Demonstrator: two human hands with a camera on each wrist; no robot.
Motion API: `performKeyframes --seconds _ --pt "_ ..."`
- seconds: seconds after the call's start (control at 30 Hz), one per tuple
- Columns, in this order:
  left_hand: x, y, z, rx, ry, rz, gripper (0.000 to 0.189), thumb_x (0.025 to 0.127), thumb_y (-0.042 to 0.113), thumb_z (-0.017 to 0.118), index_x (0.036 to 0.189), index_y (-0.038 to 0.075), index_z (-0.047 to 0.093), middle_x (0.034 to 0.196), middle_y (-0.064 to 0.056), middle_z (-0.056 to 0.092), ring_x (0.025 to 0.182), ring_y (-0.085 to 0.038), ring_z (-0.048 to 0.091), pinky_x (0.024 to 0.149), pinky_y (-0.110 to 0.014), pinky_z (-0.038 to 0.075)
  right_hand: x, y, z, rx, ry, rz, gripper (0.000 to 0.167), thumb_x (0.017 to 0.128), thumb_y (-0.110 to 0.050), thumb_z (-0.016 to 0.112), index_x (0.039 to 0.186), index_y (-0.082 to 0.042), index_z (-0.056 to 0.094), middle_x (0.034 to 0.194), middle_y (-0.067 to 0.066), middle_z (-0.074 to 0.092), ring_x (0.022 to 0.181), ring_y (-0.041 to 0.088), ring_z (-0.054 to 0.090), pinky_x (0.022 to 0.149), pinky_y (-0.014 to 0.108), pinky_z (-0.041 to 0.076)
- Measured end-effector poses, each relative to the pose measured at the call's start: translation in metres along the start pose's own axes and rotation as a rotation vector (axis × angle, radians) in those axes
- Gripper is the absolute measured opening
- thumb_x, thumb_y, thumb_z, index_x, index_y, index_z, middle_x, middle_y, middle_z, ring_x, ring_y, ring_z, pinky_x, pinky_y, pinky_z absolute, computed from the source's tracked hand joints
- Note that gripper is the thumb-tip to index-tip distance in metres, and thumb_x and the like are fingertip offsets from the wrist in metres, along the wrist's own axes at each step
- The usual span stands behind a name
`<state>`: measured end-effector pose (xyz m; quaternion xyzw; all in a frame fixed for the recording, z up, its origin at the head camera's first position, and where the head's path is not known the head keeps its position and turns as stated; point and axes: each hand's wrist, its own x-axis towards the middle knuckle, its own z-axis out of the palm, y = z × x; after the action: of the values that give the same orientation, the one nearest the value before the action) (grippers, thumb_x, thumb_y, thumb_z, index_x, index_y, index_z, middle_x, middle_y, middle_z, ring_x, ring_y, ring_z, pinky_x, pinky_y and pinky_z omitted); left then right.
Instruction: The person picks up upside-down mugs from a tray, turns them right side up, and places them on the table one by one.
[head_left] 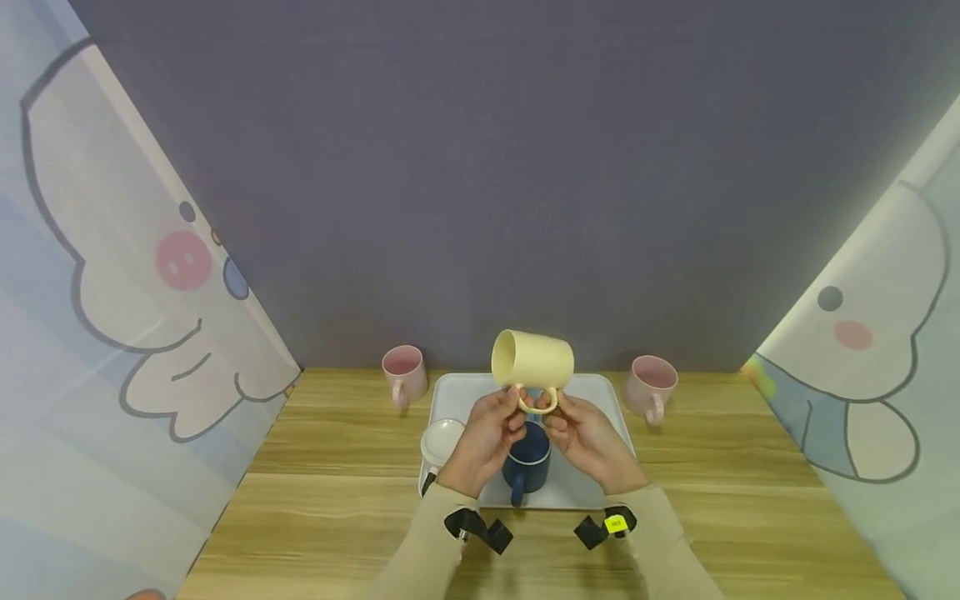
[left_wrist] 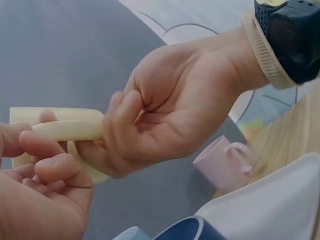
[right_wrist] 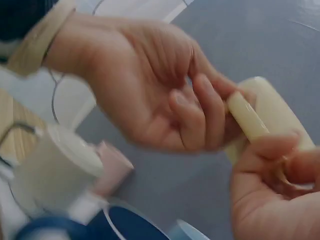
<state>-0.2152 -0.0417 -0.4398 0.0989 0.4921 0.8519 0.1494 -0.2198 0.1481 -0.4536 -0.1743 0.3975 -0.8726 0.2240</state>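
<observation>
A pale yellow mug (head_left: pixel 536 360) is held up on its side above a tray, its mouth facing left and its handle pointing down. My left hand (head_left: pixel 487 435) pinches one end of the handle, and my right hand (head_left: pixel 592 440) pinches the other end. Both hands grip the handle in the left wrist view as well, with the curled fingers partly covering the mug. Below the hands, a dark blue mug (head_left: pixel 528 468) stands on the tray. Just behind it a light blue mug (right_wrist: pixel 189 231) is mostly hidden in the head view.
The white tray (head_left: pixel 600 392) sits on a wooden table (head_left: pixel 720 467) and carries a white mug (head_left: pixel 442 442) at its left, partly behind my left wrist. Pink mugs stand on either side, one at left (head_left: pixel 405 377) and one at right (head_left: pixel 651 387). A grey wall (head_left: pixel 480 183) rises behind.
</observation>
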Motion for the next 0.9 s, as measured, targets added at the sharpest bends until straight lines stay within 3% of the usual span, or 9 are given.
performKeyframes --seconds 0.17,0.27,0.4,0.53,0.63,0.77,0.9 --pt "-0.003 0.010 -0.006 0.097 0.076 0.107 0.031 0.110 0.025 0.044 0.085 0.013 0.058 0.078 0.007 0.049 0.059 -0.004 0.032 0.057 -0.019 0.028 -0.014 -0.013 -0.019 -0.486 0.295 0.011 0.022 0.110 -0.026 0.046 0.107 -0.019 0.067 0.095 -0.010 0.064 0.071 0.003 0.051 0.064 0.017 0.045" --pt "-0.006 0.019 -0.020 0.186 0.156 0.176 0.031 0.110 0.022 0.043 0.084 0.012 0.057 0.079 0.006 0.048 0.060 -0.006 0.033 0.059 -0.020 0.029 -0.026 -0.024 -0.039 -0.674 0.475 -0.014 0.019 0.109 -0.019 0.048 0.109 -0.009 0.064 0.088 -0.006 0.062 0.065 0.004 0.049 0.060 0.018 0.044" --pt "-0.011 0.032 -0.046 0.350 0.270 0.252 0.031 0.110 0.017 0.044 0.085 0.004 0.057 0.081 0.004 0.051 0.069 -0.009 0.044 0.065 -0.020 0.038 -0.041 -0.033 -0.064 -0.891 0.617 0.027 0.025 0.109 -0.013 0.046 0.118 0.007 0.057 0.081 -0.001 0.056 0.060 0.006 0.044 0.054 0.020 0.040" --pt "-0.020 0.049 -0.073 0.465 0.402 0.288 0.029 0.110 0.016 0.045 0.089 -0.002 0.057 0.081 0.005 0.055 0.072 -0.008 0.048 0.065 -0.019 0.043 -0.050 -0.030 -0.085 -1.143 0.667 0.140 0.026 0.107 -0.016 0.049 0.114 0.008 0.058 0.078 0.002 0.056 0.067 0.011 0.049 0.059 0.024 0.041" --pt "-0.029 0.058 -0.091 0.517 0.499 0.289 0.028 0.109 0.017 0.046 0.092 -0.001 0.058 0.080 0.007 0.056 0.071 -0.007 0.047 0.066 -0.019 0.042 -0.054 -0.025 -0.103 -1.320 0.656 0.193 0.025 0.105 -0.016 0.052 0.107 0.007 0.061 0.082 0.008 0.062 0.077 0.017 0.055 0.067 0.029 0.045" --pt "-0.039 0.070 -0.113 0.577 0.623 0.321 0.028 0.109 0.018 0.048 0.092 -0.001 0.059 0.078 0.009 0.056 0.069 -0.006 0.046 0.064 -0.019 0.041 -0.059 -0.017 -0.123 -1.416 0.637 0.246 0.024 0.100 -0.013 0.056 0.107 0.009 0.062 0.094 0.018 0.067 0.086 0.027 0.062 0.072 0.037 0.050" --pt "-0.047 0.078 -0.135 0.634 0.739 0.350 0.032 0.109 0.023 0.049 0.091 -0.001 0.060 0.075 0.012 0.056 0.064 -0.004 0.043 0.057 -0.018 0.038 -0.062 -0.009 -0.135 -1.432 0.628 0.310 0.022 0.095 -0.013 0.059 0.104 0.008 0.059 0.095 0.019 0.065 0.086 0.031 0.062 0.070 0.039 0.050"
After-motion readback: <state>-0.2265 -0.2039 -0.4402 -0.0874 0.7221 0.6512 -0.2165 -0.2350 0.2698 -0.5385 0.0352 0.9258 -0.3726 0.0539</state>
